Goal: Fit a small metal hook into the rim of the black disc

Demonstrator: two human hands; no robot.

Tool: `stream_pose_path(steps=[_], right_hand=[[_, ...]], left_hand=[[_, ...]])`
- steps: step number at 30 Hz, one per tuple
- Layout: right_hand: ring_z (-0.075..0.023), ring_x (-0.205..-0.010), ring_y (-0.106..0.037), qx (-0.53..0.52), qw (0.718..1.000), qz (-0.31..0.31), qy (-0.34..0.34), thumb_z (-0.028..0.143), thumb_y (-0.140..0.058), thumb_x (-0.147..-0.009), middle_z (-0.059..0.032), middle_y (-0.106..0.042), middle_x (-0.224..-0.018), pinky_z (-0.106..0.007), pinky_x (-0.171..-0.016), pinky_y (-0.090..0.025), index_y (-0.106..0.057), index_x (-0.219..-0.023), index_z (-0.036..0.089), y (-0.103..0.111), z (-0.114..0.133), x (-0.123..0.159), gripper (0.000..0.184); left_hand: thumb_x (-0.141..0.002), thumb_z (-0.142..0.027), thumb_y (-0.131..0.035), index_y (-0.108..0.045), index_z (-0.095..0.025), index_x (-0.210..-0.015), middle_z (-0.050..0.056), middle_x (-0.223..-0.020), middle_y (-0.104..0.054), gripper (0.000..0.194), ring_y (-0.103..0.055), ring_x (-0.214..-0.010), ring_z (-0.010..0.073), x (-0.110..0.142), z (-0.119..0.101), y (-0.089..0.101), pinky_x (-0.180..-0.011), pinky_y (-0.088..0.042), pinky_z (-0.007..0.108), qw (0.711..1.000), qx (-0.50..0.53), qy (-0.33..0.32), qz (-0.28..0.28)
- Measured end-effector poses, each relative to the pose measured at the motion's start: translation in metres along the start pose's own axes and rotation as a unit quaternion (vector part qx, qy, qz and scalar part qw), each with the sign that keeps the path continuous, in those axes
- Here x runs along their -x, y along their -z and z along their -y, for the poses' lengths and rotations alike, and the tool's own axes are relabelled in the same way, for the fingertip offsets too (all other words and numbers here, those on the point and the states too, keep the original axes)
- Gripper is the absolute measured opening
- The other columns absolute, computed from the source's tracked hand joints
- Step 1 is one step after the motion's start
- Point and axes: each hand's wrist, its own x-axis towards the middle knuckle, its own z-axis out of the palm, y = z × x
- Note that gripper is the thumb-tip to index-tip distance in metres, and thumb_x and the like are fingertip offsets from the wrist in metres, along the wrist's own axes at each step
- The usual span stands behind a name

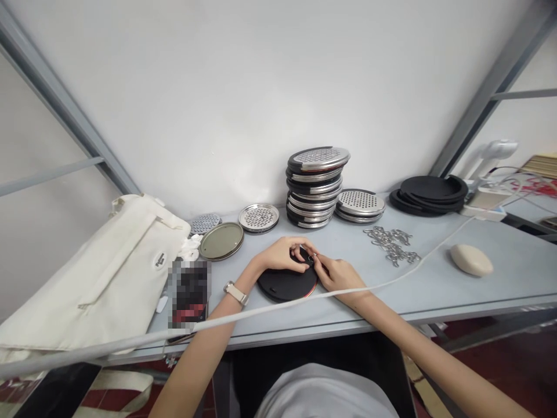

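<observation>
A round black disc with a red rim (285,285) lies flat on the grey table (435,290) in front of me. My left hand (285,254) rests on the disc's far edge with fingers curled, pinching a small part at its rim. My right hand (337,273) meets it from the right, fingertips pinched on the same small metal piece (310,256). I cannot make out exactly what that piece is. A watch sits on my left wrist.
A tall stack of perforated metal discs (315,187) stands behind, a lower stack (360,205) to its right, single discs (258,217) to the left. Metal hooks (391,244), black rubber rings (430,194), a cream oval object (471,259), a cream bag (108,267), and a white cable (261,312) lie around.
</observation>
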Motion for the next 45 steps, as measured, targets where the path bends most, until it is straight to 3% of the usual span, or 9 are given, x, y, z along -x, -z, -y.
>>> stream_pose_path(steps=[45], right_hand=[[-0.0125,-0.058,-0.057,-0.042,0.999,0.014,-0.005,0.032,-0.027,-0.087,-0.0047,-0.065,-0.069,-0.024,-0.053,-0.025,-0.056,-0.081,0.019,-0.0031,-0.0025,-0.0005,0.032]], left_hand=[[-0.059,-0.012,-0.064,-0.059,-0.013,-0.101,0.006,-0.091,-0.061,0.042,-0.055,-0.076,0.0099,-0.0004,0.0016,-0.0017,-0.072,-0.046,0.023,0.999,0.031,-0.001,-0.008]])
